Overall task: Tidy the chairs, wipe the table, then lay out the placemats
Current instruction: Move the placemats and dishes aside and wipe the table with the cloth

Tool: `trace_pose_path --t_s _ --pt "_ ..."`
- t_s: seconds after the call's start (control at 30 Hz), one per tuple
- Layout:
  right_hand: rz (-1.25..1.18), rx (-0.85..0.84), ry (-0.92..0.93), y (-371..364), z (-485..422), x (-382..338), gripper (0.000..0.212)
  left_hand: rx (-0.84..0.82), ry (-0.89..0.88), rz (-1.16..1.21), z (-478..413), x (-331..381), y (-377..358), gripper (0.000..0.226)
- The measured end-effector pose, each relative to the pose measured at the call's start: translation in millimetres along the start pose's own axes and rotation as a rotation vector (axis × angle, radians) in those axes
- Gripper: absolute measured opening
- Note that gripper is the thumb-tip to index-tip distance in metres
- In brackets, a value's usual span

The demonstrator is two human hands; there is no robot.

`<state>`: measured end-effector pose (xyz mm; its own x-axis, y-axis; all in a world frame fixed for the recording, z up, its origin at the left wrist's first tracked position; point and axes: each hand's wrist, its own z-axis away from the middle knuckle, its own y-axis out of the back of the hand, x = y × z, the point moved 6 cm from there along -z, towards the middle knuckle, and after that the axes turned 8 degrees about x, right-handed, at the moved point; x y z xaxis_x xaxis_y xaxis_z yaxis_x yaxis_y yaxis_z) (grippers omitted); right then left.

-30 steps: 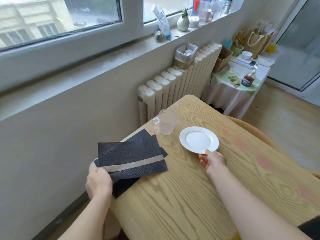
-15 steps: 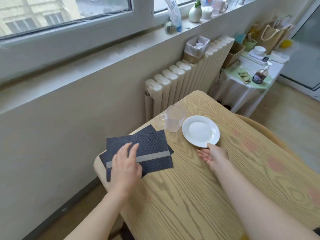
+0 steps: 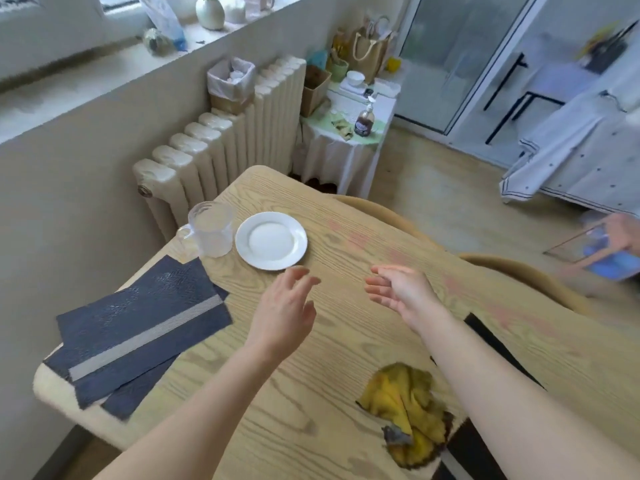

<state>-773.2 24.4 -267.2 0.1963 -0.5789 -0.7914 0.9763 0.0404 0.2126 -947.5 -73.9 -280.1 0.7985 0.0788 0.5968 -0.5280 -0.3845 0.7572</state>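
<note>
A stack of dark placemats (image 3: pixel 138 330) with a pale stripe lies askew at the left end of the wooden table (image 3: pixel 346 341). A yellow cloth (image 3: pixel 405 407) sits crumpled at the near right, beside my right forearm. Another dark placemat (image 3: pixel 495 344) shows partly under that forearm. My left hand (image 3: pixel 287 313) hovers open over the table's middle, right of the placemats. My right hand (image 3: pixel 401 292) hovers open beside it, palm inward. Both hold nothing. Two tan chair backs (image 3: pixel 519 275) sit against the table's right side.
A white plate (image 3: pixel 271 240) and a clear glass mug (image 3: pixel 209 230) stand at the table's far left. A radiator (image 3: pixel 221 147) lines the wall behind. A cluttered side table (image 3: pixel 346 133) stands beyond. Another person's hand holding something blue (image 3: pixel 609 251) shows at the right edge.
My left hand has left the placemats and moved right over the table's middle. My right hand has lifted away from the plate. The view has swung right, revealing the yellow cloth.
</note>
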Motion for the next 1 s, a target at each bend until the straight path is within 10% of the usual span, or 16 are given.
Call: trace_pose_path --t_s 0.47,1.0 --pt "0.185 0.072 0.042 190.0 41.4 44.7 0.021 -0.307 -0.068 0.034 79.9 161.1 -87.1 0.031" --pt "0.667 0.025 0.044 315.6 52.2 159.8 0.019 -1.232 0.370 0.302 213.4 274.4 -187.7 0.060"
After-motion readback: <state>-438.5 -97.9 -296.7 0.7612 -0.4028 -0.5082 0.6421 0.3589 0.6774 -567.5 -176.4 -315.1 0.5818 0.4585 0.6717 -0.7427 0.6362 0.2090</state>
